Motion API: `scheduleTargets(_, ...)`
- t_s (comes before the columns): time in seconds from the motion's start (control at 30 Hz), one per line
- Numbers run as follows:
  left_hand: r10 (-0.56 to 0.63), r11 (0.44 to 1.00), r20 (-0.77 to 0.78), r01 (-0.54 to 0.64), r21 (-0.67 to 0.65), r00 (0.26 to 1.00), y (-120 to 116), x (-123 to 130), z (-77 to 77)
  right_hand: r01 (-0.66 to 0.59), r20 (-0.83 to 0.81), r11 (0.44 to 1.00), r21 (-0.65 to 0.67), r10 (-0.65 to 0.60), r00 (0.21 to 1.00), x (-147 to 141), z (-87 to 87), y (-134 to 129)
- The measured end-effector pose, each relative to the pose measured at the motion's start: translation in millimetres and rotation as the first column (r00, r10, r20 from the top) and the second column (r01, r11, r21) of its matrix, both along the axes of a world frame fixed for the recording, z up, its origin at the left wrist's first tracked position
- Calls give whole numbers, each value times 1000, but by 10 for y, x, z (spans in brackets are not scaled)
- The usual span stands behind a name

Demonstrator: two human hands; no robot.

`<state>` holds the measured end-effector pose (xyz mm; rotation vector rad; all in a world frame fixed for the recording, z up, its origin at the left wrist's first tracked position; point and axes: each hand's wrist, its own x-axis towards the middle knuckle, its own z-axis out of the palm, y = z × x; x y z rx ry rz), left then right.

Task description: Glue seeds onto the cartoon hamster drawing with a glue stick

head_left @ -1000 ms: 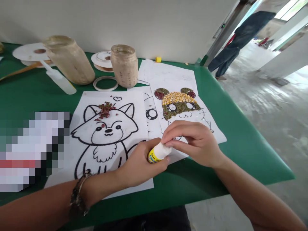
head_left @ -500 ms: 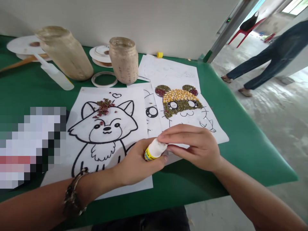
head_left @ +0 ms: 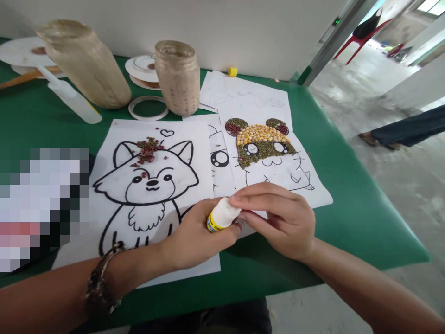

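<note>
My left hand point(head_left: 200, 234) is wrapped round a small glue bottle point(head_left: 222, 214), white with a yellow and blue label. Its white end points up and right, where the thumb and fingers of my right hand point(head_left: 281, 215) pinch it; the very tip is hidden. Both hands are above the lower edges of the paper sheets. Under and left of my left hand lies a fox drawing point(head_left: 153, 185), with a loose pile of red and green beans point(head_left: 149, 149) on its forehead. Beyond my right hand is a hamster drawing point(head_left: 267, 144), partly covered with corn kernels, green beans and red beans.
Two cloudy jars, a tall one point(head_left: 86, 65) and a short one point(head_left: 178, 76), stand at the back near white spools point(head_left: 141, 72), a tape ring point(head_left: 130, 111) and a white squeeze bottle point(head_left: 71, 99). A yellow cap point(head_left: 232, 72) lies by the wall. A person's leg point(head_left: 410, 127) shows at right.
My hands keep their hold on the glue bottle with barely any motion. The view has shifted slightly, and the person in the background has moved right, mostly out of sight.
</note>
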<state>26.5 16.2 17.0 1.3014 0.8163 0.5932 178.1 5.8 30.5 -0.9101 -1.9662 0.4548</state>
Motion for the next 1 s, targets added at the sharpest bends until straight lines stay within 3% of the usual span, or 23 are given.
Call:
scheduleTargets(0.37, 8, 1000, 41, -8, 2, 999, 13, 10, 5, 102, -132, 993, -58, -109, 985, -77, -31, -26)
scheduleTargets(0.6, 17, 1000, 41, -17, -14, 999, 22, 6, 9, 77, -190, 982, -172, -110, 976, -33, -20, -16)
scheduleTargets(0.73, -14, 997, 21, 15, -75, 1000, 29, -9, 24, 105, -83, 981, -162, -120, 989, 137, 17, 91)
scheduleTargets(0.8, -24, 994, 2, 24, -104, 1000, 29, -14, 36, 197, 8, 975, -102, -197, 980, 267, 1, 188)
scheduleTargets(0.9, -44, 992, -4, 43, -118, 999, 30, -12, 53, 381, 86, 924, -30, -378, 922, 445, -85, 338)
scheduleTargets(1.0, -56, 992, -2, 55, -117, 998, 34, -3, 62, 410, 163, 908, -86, -393, 905, 544, -206, 447)
